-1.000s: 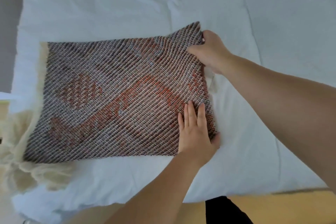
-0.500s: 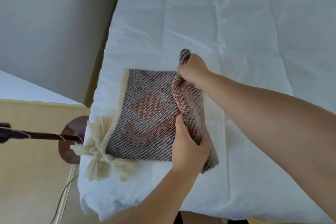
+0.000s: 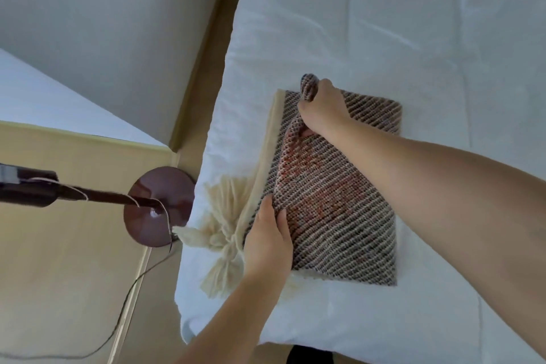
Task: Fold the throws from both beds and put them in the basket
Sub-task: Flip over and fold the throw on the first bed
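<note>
On a white bed (image 3: 384, 23) beside a wooden floor (image 3: 59, 275), the left hand (image 3: 267, 241) and right hand (image 3: 322, 105) each grip a woven throw (image 3: 339, 210).

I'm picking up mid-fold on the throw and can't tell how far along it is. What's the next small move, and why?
Probably lower the folded half flat and let go. The right hand pinches the far corner of the throw raised above the lower layer, and the left hand grips the near edge beside the cream tassels. The fold looks nearly aligned on the white bed. No basket is in view.
</note>
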`<state>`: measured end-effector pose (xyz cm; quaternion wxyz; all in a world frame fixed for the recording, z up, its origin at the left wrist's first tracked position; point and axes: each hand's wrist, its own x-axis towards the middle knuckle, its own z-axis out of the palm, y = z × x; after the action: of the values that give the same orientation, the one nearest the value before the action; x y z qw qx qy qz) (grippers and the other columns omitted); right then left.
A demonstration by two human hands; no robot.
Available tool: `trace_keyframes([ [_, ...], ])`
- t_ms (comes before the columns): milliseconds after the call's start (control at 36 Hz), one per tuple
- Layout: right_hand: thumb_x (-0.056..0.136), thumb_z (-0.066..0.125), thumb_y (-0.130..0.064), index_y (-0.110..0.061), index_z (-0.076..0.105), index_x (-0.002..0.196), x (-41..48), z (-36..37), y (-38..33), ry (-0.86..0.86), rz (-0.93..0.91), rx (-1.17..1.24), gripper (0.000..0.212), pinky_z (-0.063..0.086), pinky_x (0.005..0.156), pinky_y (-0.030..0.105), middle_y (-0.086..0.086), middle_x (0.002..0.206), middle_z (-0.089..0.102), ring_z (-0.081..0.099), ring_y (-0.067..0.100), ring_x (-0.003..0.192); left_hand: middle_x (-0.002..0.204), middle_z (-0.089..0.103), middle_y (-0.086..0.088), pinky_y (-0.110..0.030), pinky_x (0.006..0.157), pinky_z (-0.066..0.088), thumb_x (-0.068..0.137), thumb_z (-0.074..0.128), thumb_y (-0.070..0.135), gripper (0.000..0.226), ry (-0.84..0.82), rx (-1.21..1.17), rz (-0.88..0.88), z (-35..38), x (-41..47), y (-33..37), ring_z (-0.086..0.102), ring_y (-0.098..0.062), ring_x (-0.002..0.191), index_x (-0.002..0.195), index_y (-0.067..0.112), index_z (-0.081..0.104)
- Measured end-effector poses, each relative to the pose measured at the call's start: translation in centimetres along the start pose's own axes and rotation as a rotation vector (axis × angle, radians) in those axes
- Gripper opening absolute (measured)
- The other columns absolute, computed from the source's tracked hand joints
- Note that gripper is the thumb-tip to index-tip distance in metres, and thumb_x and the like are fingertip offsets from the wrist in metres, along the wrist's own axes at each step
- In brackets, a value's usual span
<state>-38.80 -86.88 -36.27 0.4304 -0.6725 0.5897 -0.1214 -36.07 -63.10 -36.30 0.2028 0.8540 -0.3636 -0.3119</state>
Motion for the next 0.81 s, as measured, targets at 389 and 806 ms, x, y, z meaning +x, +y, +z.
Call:
trace_keyframes([
  [389, 0.099, 0.044, -0.024, -0.006, 0.043, 0.117, 2.3, 7.3, -1.5, -0.033, -0.011, -0.157, 0.025, 0.053, 0.054, 0.039, 0.004, 0.082, 0.052, 0.062, 0.023, 0.066, 0.129, 0.056, -0.001, -0.038, 0.079, 0.048, 0.100, 0.023, 0.036, 0.045, -0.086, 0.172, -0.039, -0.4, 4.5, -6.4, 0.058, -0.026, 0.108, 0.143, 0.025, 0.025],
  [806, 0.095, 0.005, -0.059, -0.010, 0.000, 0.152, 2.1, 4.2, 7.4, -0.043, -0.268, -0.928, 0.076, -0.004, 0.119, 0.045, 0.012, 0.161, -0.006, -0.007, 0.027, 0.148, 0.156, -0.022, -0.006, -0.035, 0.115, -0.016, 0.094, 0.010, 0.051, 0.067, -0.127, 0.515, 0.369, 1.9, 9.7, -4.8, -0.021, -0.018, 0.143, 0.147, 0.018, -0.016],
])
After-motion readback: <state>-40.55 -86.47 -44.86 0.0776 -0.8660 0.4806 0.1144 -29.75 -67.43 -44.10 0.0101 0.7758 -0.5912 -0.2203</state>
